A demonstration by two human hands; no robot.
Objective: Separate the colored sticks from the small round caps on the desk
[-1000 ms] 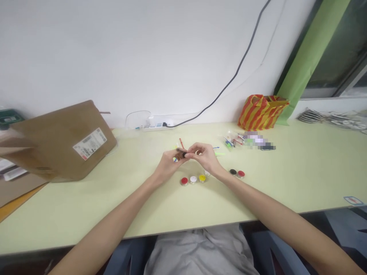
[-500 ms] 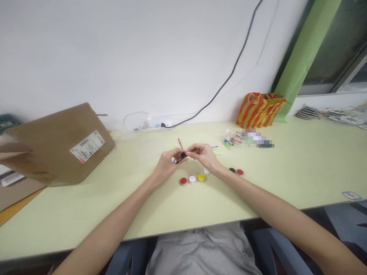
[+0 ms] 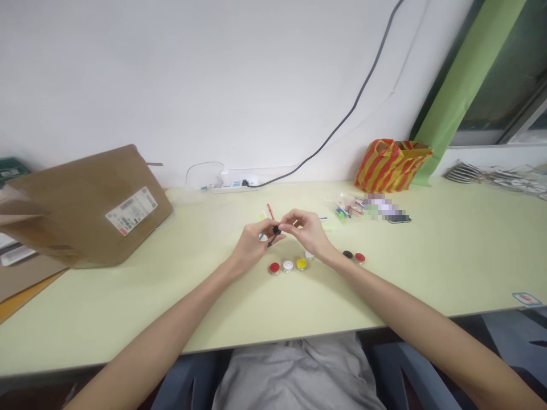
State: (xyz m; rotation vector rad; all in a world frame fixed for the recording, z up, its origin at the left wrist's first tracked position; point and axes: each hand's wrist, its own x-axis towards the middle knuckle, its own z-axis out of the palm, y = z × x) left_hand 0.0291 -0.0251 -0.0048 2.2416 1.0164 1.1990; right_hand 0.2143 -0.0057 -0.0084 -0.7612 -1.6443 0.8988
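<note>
My left hand (image 3: 254,240) pinches a small black piece (image 3: 276,230) above the table, and a dark arrow-shaped stick (image 3: 271,241) slants down beside it. Against the same piece, the fingertips of my right hand (image 3: 303,226) are pressed together; what exactly they grip is too small to tell. In front of the hands stand a red-capped jar (image 3: 274,267), a white-capped jar (image 3: 288,266) and a yellow-capped jar (image 3: 301,263). Another white cap (image 3: 309,255) shows partly beneath my right wrist. Behind the hands lie a red arrow stick (image 3: 270,211) and a blue arrow stick (image 3: 323,218).
Right of my forearm are a black cap (image 3: 347,254) and a red cap (image 3: 360,258). Farther back lie bagged parts (image 3: 344,210), a phone (image 3: 399,218) and a striped bag (image 3: 388,168). A cardboard box (image 3: 85,210) stands left; a power strip (image 3: 233,187) sits by the wall.
The dark arrow-shaped stick now points more steeply down. Both hands remain together around the black piece, and the whole view has shifted slightly.
</note>
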